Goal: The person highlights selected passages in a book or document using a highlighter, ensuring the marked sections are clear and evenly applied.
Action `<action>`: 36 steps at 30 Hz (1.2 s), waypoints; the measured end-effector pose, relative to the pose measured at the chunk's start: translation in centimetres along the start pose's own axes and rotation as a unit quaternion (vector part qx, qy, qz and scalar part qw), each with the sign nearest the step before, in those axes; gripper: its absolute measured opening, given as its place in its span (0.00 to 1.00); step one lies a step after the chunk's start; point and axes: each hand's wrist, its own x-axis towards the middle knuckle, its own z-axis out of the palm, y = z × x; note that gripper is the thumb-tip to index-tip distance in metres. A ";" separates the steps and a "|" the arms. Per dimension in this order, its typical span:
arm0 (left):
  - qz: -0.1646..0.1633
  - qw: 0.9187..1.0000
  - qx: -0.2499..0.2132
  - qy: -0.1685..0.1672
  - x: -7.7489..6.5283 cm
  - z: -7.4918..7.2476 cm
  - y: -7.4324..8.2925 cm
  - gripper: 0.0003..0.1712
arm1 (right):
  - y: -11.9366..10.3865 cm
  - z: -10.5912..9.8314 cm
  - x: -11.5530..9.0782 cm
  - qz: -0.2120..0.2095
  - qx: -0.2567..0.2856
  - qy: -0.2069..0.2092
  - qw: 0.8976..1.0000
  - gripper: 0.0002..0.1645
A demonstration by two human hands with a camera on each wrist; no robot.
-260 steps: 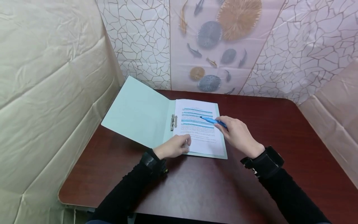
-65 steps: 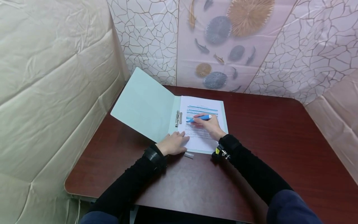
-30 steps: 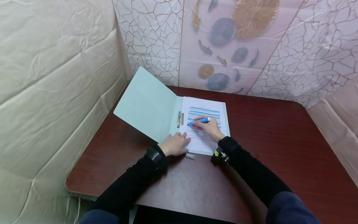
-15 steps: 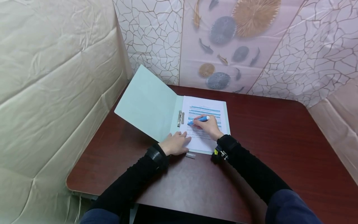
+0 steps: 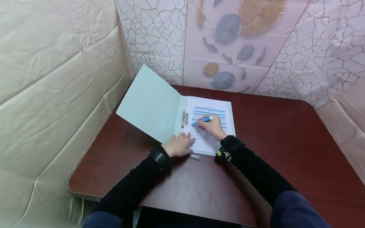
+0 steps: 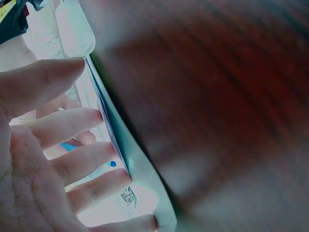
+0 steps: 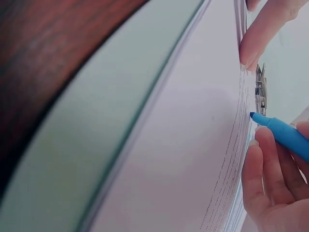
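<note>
A pale green folder (image 5: 151, 103) lies open, its left cover raised at an angle. White printed sheets (image 5: 203, 147) with blue-marked lines lie on its right side beside a metal clip (image 5: 183, 119). My right hand (image 5: 214, 127) pinches a blue marker (image 7: 285, 133), its dark tip at the left end of a text line. My left hand (image 5: 179, 145) rests with spread fingers on the lower left of the sheets; the left wrist view shows these fingers (image 6: 72, 125) extended along the folder's edge. A small grey translucent piece (image 5: 195, 156), possibly the marker's cap, lies near my left thumb.
The reddish-brown table (image 5: 273, 142) extends around the folder. A cream-covered surface (image 5: 62, 95) rises at the left, and a patterned backdrop (image 5: 154, 38) stands behind the table. Pale fabric (image 5: 345, 126) hangs at the right.
Earliest, my right hand held the marker farther right and my left fingers were curled; since then the left hand has flattened and the grey piece has come into view. The marker tip has shifted slightly down.
</note>
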 end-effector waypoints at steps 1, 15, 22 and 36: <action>0.000 1.000 0.002 0.000 0.0 0.0 0.0 0.32 | 0.0 0.0 0.0 -0.001 0.000 0.001 1.000 0.11; -0.002 1.000 0.004 -0.002 0.1 0.0 -0.1 0.32 | -0.1 0.0 0.3 -0.013 -0.026 0.009 1.000 0.11; -0.005 1.000 0.004 -0.003 0.1 0.0 -0.1 0.32 | -0.1 -0.2 0.1 -0.016 -0.027 0.004 1.000 0.11; -0.003 1.000 0.003 0.000 0.2 0.1 -0.1 0.32 | 0.0 -0.5 -0.1 -0.024 -0.032 0.000 0.999 0.10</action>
